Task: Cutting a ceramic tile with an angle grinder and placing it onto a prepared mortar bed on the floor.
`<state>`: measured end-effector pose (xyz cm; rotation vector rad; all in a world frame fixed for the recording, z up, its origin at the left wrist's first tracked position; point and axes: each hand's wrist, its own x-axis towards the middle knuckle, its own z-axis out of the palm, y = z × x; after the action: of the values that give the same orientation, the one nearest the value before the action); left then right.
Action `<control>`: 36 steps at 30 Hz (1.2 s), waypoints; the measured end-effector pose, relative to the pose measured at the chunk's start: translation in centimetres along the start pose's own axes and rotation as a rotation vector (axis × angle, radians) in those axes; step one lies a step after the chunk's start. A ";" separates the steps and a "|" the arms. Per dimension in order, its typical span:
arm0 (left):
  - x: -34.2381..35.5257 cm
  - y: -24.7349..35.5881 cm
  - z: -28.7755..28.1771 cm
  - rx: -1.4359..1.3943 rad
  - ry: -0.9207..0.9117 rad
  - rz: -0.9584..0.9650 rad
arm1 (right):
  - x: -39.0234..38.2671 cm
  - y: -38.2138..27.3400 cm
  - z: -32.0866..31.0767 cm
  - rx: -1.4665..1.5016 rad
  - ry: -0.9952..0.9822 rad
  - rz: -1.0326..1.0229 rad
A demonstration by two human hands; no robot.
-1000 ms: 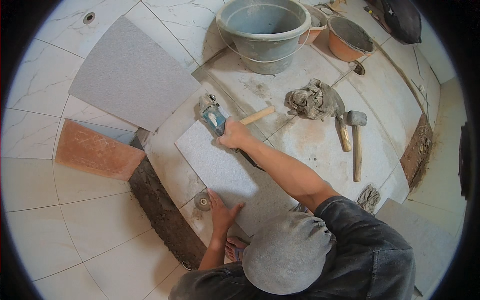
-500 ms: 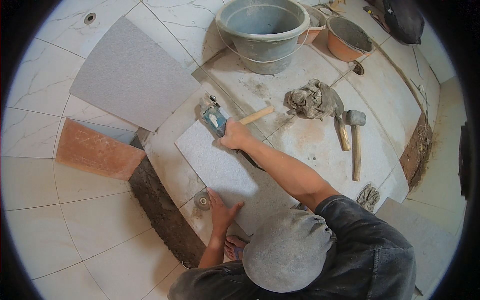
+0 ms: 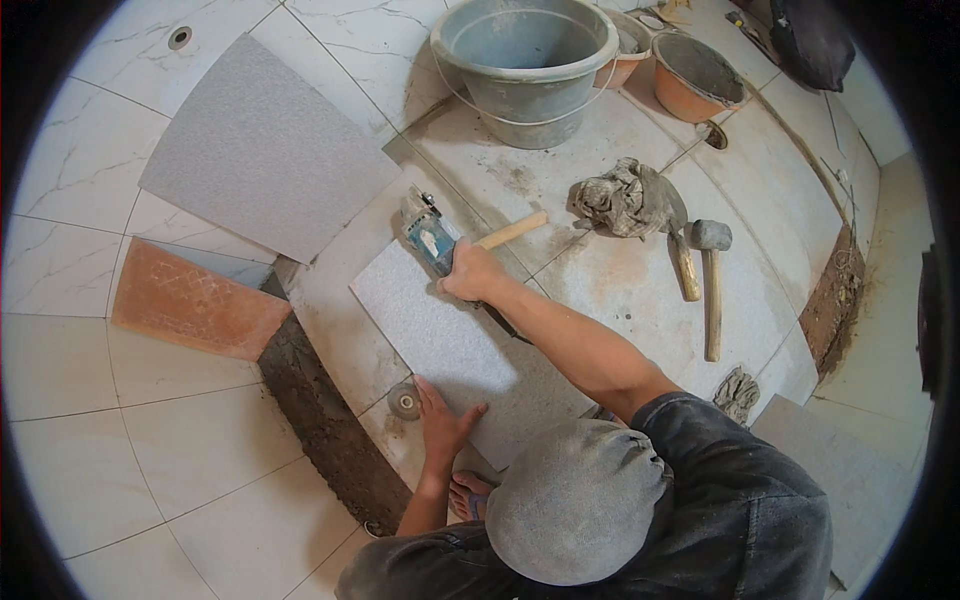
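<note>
My right hand (image 3: 473,272) is wrapped around a teal angle grinder (image 3: 430,240), whose metal head points away from me at the far end of a grey tile (image 3: 435,315). The tile lies lengthwise in front of me, its near part in shade. My left hand (image 3: 447,420) rests on the tile's left edge with fingers apart. Beside those fingertips is a round grey disc (image 3: 404,401) with a hole in its middle. Just past my right hand a wooden handle (image 3: 515,229) sticks out; its other end is hidden.
A large grey tile (image 3: 265,150) and a reddish tile (image 3: 200,300) lie left, by a dirt trench (image 3: 325,420). At the back stand a grey bucket (image 3: 530,100) and an orange mortar tub (image 3: 695,85). A crumpled cloth (image 3: 628,200) and a mallet (image 3: 712,285) lie right.
</note>
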<state>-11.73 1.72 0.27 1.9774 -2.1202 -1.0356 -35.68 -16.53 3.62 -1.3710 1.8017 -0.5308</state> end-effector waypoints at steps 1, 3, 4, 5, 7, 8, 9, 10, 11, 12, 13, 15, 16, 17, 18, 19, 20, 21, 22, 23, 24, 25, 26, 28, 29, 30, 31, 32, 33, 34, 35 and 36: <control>0.0 -0.1 0.1 0.006 0.012 0.015 | -0.1 0.0 0.0 0.007 0.005 -0.012; 0.0 -0.4 0.2 0.008 0.029 0.021 | -0.2 -0.2 -0.1 0.008 0.003 -0.005; 0.0 -0.5 0.4 0.010 0.046 0.026 | -0.3 -0.2 -0.1 0.008 0.000 0.002; 0.0 -0.7 0.4 0.010 0.046 0.026 | -0.3 -0.3 -0.2 0.009 0.000 0.002; 0.1 -0.9 0.5 0.014 0.062 0.050 | -0.4 -0.3 -0.2 0.016 -0.010 0.006; 0.2 -1.0 0.5 0.014 0.062 0.051 | -0.4 -0.4 -0.2 0.017 -0.010 0.005; 0.2 -0.8 0.5 0.020 0.057 0.042 | -0.4 -0.2 -0.1 0.014 -0.003 0.003; 0.2 -0.7 0.5 0.026 0.053 0.034 | -0.3 -0.1 -0.1 0.012 0.005 0.001; 0.3 -0.6 0.5 0.025 0.052 0.035 | -0.3 0.1 -0.1 0.011 0.006 0.003; 0.3 -0.5 0.5 0.020 0.052 0.031 | -0.3 0.2 -0.1 0.008 -0.001 0.006; 0.3 -0.4 0.5 0.014 0.053 0.028 | -0.3 0.2 -0.1 0.005 -0.007 0.010; 0.1 -0.1 0.1 0.002 0.045 0.016 | -0.4 0.2 0.0 0.010 -0.005 0.008; -0.1 0.1 -0.1 -0.009 0.037 0.005 | -0.5 0.2 0.0 0.016 -0.003 0.006; 0.0 -0.1 0.0 -0.007 0.038 0.004 | -0.5 0.2 0.0 0.017 -0.003 0.005; 0.0 -0.3 0.0 0.002 0.049 0.021 | -0.6 0.2 -0.1 0.024 -0.008 0.000; 0.0 -0.5 0.3 0.006 0.058 0.040 | -0.7 0.3 -0.2 0.025 -0.012 -0.002; 0.1 -0.7 0.5 0.003 0.056 0.041 | -0.8 0.3 -0.2 0.022 -0.012 0.000; 0.1 -0.7 0.6 0.019 0.066 0.052 | -0.9 0.4 -0.2 0.024 -0.017 -0.003; 0.1 -0.8 0.6 0.034 0.076 0.064 | -0.9 0.4 -0.2 0.025 -0.021 -0.005; 0.0 -0.8 0.7 0.034 0.076 0.063 | -0.9 0.4 -0.2 0.026 -0.022 -0.005; 0.0 -0.7 0.6 0.022 0.073 0.060 | -0.9 0.5 -0.3 0.030 -0.033 -0.001; -0.1 -0.6 0.6 0.010 0.069 0.056 | -0.9 0.6 -0.3 0.034 -0.044 0.003; -0.1 -0.4 0.6 0.009 0.068 0.057 | -1.0 0.8 -0.3 0.034 -0.043 0.004; 0.0 -0.4 0.5 -0.008 0.051 0.029 | -1.2 0.6 -0.2 0.026 -0.014 0.008; 0.0 -0.4 0.4 -0.008 0.051 0.029 | -1.3 0.6 -0.3 0.026 -0.014 0.008; 0.0 -0.5 0.3 -0.006 0.060 0.051 | -1.4 0.5 -0.3 0.025 -0.012 -0.002; 0.0 -0.7 0.3 -0.003 0.069 0.072 | -1.4 0.4 -0.3 0.025 -0.010 -0.012; 0.0 -0.8 0.3 -0.002 0.070 0.072 | -1.4 0.3 -0.3 0.026 -0.010 -0.014; 0.0 -0.6 0.3 0.002 0.063 0.062 | -1.4 0.4 -0.3 0.022 -0.019 -0.004; 0.1 -0.5 0.2 0.006 0.055 0.051 | -1.4 0.5 -0.4 0.019 -0.028 0.006; 0.1 -0.3 0.2 0.006 0.054 0.053 | -1.4 0.5 -0.4 0.019 -0.027 0.008; 0.0 -0.2 0.2 -0.002 0.046 0.045 | -1.4 0.6 -0.4 0.018 -0.039 0.012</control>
<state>-11.68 1.78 0.00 1.9239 -2.1291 -0.9754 -36.22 -15.07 3.86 -1.3485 1.7688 -0.5101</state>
